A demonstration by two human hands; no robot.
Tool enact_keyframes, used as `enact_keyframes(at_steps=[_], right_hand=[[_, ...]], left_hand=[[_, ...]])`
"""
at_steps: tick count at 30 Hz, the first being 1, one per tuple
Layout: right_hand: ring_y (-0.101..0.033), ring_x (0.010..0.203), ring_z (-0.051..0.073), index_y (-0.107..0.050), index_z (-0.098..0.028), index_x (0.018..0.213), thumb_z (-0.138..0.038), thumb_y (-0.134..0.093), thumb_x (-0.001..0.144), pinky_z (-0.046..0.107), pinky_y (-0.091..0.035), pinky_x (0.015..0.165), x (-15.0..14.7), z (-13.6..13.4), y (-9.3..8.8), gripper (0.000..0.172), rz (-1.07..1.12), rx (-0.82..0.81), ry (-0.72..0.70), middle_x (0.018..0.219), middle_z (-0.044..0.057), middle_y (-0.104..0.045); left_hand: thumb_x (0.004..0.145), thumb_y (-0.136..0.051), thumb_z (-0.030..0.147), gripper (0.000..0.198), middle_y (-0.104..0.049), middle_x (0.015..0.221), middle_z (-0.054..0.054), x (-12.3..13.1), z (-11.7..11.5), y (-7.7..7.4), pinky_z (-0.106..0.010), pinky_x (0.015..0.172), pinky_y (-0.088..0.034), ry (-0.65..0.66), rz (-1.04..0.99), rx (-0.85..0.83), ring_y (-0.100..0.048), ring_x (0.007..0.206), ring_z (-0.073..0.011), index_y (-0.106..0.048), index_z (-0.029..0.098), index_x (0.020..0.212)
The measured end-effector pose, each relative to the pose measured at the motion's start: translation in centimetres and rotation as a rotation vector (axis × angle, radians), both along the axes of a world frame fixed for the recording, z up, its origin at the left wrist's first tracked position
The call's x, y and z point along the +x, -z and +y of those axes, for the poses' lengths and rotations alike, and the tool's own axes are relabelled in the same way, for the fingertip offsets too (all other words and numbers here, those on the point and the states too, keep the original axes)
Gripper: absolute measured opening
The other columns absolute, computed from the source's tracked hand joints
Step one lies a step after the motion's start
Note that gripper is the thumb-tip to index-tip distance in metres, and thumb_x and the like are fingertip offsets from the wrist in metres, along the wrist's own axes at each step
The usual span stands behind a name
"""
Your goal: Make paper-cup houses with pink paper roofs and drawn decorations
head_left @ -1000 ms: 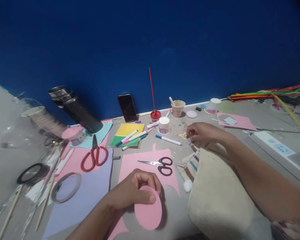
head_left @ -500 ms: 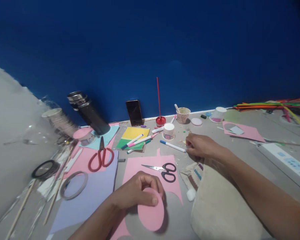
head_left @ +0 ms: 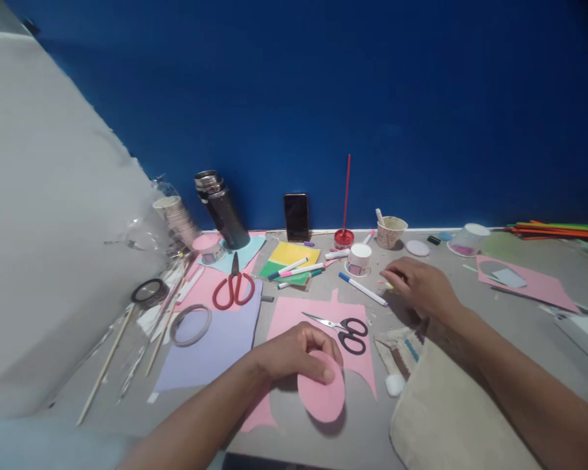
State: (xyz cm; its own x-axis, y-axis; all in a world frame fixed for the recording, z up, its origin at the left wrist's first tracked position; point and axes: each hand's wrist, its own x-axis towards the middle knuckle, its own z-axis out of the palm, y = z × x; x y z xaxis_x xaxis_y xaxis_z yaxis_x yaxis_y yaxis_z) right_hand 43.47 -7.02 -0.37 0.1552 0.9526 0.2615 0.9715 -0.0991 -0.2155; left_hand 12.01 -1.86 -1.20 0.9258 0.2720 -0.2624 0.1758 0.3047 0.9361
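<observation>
My left hand pinches a pink paper oval, its thumb across the upper part. Just beyond lie scissors with black handles, resting on a cut pink sheet. My right hand is over the table with nothing visible in it, its fingers loosely stretched to the left. The marker with a blue end lies just left of those fingers, apart from them. Below my right forearm are a beige cloth bag and a small patterned packet.
Red-handled scissors, a tape ring and purple paper lie left. A dark flask, a phone and paper cups stand along the blue wall. Colourful sticks lie far right.
The view has swung left, so things appear farther right. My right hand has lifted back slightly from the blue-ended marker's tip, its fingers less curled. The oval stays in my left hand.
</observation>
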Motion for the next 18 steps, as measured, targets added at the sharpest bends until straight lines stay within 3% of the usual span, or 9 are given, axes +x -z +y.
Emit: enact_keyframes(at_steps=[3, 6, 8, 11, 13, 18], right_hand=[[-0.069, 0.082, 0.023, -0.075, -0.021, 0.092, -0.037, -0.052, 0.103, 0.030, -0.039, 0.064, -1.0, 1.3, -2.9, 0.031, -0.105, 0.073, -0.042, 0.095, 0.009, -0.078], [-0.070, 0.095, 0.027, -0.076, -0.019, 0.100, -0.031, -0.047, 0.105, 0.031, -0.040, 0.064, -3.6, 4.7, -5.9, 0.033, -0.337, -0.097, -0.143, 0.105, 0.013, -0.078], [-0.069, 0.106, 0.030, -0.076, -0.016, 0.100, -0.021, -0.052, 0.102, 0.032, -0.045, 0.070, -5.8, 7.7, -6.8, 0.025, -0.374, -0.175, -0.196, 0.110, 0.016, -0.077], [-0.068, 0.114, 0.030, -0.075, -0.011, 0.109, -0.020, -0.067, 0.098, 0.037, -0.054, 0.089, -8.5, 11.8, -6.3, 0.017, -0.414, -0.307, -0.235, 0.115, 0.019, -0.074], [-0.069, 0.114, 0.027, -0.065, -0.015, 0.131, -0.036, -0.070, 0.100, 0.046, -0.060, 0.095, -9.4, 13.7, -5.4, 0.038, -0.432, -0.387, -0.223, 0.133, 0.014, -0.067], [-0.069, 0.114, 0.026, -0.063, -0.018, 0.135, -0.038, -0.068, 0.101, 0.048, -0.061, 0.095, -9.7, 15.1, -4.2, 0.040, -0.417, -0.457, -0.186, 0.136, 0.011, -0.065]], left_hand=[[0.059, -0.097, 0.040, 0.037, -0.072, 0.083, -0.007, 0.2, 0.1, 0.3, -0.032, 0.072, -0.048, 0.004, 0.008, 0.013, -0.066, 0.083, -0.0216, -0.069, 0.016, 0.065], [0.060, -0.096, 0.039, 0.035, -0.072, 0.083, -0.007, 0.4, 0.3, 0.6, -0.031, 0.072, -0.048, 0.016, 0.009, 0.026, -0.066, 0.083, -0.0212, -0.071, 0.016, 0.066], [0.061, -0.096, 0.039, 0.035, -0.073, 0.083, -0.007, 0.5, 0.4, 0.8, -0.030, 0.072, -0.048, 0.004, -0.002, 0.032, -0.066, 0.083, -0.0209, -0.071, 0.015, 0.066], [0.060, -0.096, 0.039, 0.035, -0.073, 0.082, -0.007, 0.5, 0.6, 0.8, -0.030, 0.070, -0.048, -0.034, -0.016, 0.044, -0.066, 0.081, -0.0198, -0.070, 0.015, 0.065], [0.060, -0.096, 0.040, 0.036, -0.073, 0.082, -0.007, 0.3, 0.7, 0.7, -0.029, 0.068, -0.047, -0.056, -0.014, 0.050, -0.065, 0.079, -0.0190, -0.070, 0.015, 0.064], [0.060, -0.096, 0.039, 0.037, -0.073, 0.083, -0.009, -0.1, 0.7, 0.2, -0.030, 0.069, -0.048, -0.078, -0.049, 0.054, -0.067, 0.080, -0.0209, -0.068, 0.015, 0.064]])
